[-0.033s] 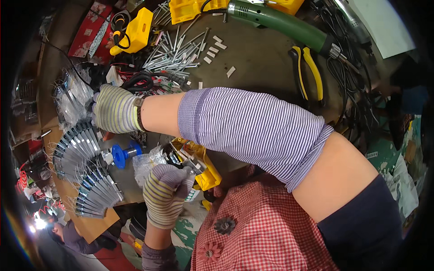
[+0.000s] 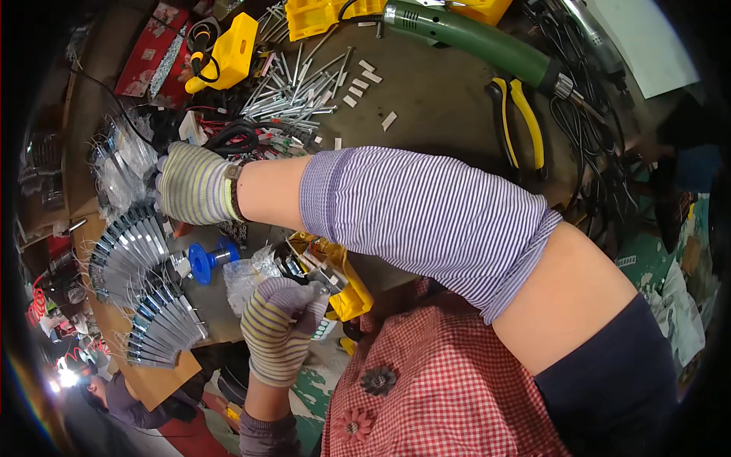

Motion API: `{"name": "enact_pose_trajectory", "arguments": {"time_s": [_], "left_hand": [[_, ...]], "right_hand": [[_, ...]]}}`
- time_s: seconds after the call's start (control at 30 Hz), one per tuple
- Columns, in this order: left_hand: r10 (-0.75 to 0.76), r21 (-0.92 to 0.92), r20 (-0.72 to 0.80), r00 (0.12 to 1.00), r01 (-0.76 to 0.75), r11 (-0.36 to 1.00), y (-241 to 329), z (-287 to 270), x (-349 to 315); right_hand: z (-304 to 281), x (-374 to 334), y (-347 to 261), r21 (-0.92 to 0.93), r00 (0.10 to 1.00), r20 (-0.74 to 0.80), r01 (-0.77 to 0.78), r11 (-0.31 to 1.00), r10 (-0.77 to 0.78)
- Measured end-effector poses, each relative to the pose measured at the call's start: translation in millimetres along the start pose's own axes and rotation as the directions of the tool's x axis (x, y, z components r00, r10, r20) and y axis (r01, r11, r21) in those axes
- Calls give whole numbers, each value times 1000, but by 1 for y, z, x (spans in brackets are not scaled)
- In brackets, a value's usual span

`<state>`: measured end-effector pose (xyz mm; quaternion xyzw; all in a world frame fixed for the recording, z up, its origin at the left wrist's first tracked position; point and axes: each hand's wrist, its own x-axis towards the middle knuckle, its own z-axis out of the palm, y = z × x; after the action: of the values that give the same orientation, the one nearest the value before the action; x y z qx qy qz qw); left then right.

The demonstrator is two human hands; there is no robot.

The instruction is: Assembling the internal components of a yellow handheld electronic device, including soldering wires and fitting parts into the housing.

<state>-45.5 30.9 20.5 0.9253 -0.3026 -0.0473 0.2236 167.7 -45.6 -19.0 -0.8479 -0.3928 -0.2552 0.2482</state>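
My left hand (image 2: 276, 331), in a striped glove, is closed beside a yellow bin (image 2: 352, 293) at the table's near edge. A pale, whitish bit shows at its fingers; what it holds I cannot make out. Crumpled clear plastic (image 2: 242, 283) lies against its far side. My right arm crosses in front of me to the left, and my right hand (image 2: 196, 186), in a matching glove, is beside a heap of clear plastic bags (image 2: 122, 164). Its fingertips are mostly hidden behind the hand. Just below it, slim grey parts with wire ends (image 2: 131, 244) lie fanned out in rows.
A blue spool (image 2: 200, 263) stands between the fanned parts and the plastic. Beyond my right arm are loose long screws (image 2: 301, 84), small white pieces (image 2: 389, 120), yellow-handled pliers (image 2: 518, 126) and a green power tool (image 2: 472, 46). Black cables (image 2: 582, 129) hang at the right.
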Motion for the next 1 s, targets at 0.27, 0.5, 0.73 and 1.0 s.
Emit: {"name": "enact_pose_trajectory", "arguments": {"time_s": [0.27, 0.5, 0.73, 1.0], "left_hand": [[145, 159, -86, 986, -130, 979, 11, 1, -1], [550, 346, 471, 689, -718, 603, 26, -34, 47], [607, 298, 494, 622, -778, 553, -8, -27, 53], [256, 174, -382, 888, -203, 964, -26, 17, -22]], "right_hand": [[-15, -4, -6, -51, 1000, 30, -6, 999, 7], [-20, -13, -7, -151, 999, -37, -11, 988, 6], [-55, -22, -5, -275, 996, -90, -34, 961, 10], [-172, -133, -66, 41, 766, 625, 164, 986, -153]]}}
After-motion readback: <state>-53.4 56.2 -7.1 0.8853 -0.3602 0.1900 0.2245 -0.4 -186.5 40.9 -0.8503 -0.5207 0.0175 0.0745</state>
